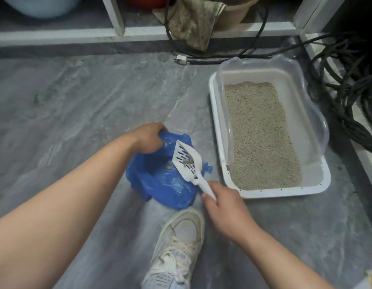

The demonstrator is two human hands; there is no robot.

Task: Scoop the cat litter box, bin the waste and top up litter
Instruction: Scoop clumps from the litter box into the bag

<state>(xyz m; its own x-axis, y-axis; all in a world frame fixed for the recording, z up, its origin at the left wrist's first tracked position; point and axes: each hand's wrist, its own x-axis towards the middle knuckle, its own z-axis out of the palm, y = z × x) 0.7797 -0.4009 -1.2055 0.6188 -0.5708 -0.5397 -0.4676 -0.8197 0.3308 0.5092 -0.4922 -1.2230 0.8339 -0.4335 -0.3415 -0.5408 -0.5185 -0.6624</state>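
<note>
On a grey, streaked floor [87,97] a blue plastic bag [160,180] sits open in the near middle of the scene. The left hand [148,138] is closed around the bag's far-left rim, bunching the plastic and holding the mouth open. The right hand [224,205] grips the handle of a white slotted litter scoop [186,161], fingers wrapped around it with the thumb along the near side. The scoop's blade is over the bag's opening, tilted, with a small grey clump [188,162] lying on the slots near the handle end — a few more bits show inside the bag beneath it.

To the right of the bag, just beside it, stands the litter box [217,130] — a white tray with a clear raised rim, lying lengthwise from near to far. Pale beige litter [262,138] covers its bottom fairly evenly.

A white laced sneaker [176,247] rests on the floor at the near edge, just in front of the bag. Black cables [347,84] are coiled at the far right beside the box, and one cable with a plug [182,60] runs along the far side. A dirty cloth [193,21] hangs from a tan tub over a white frame [76,34] at the far edge.
</note>
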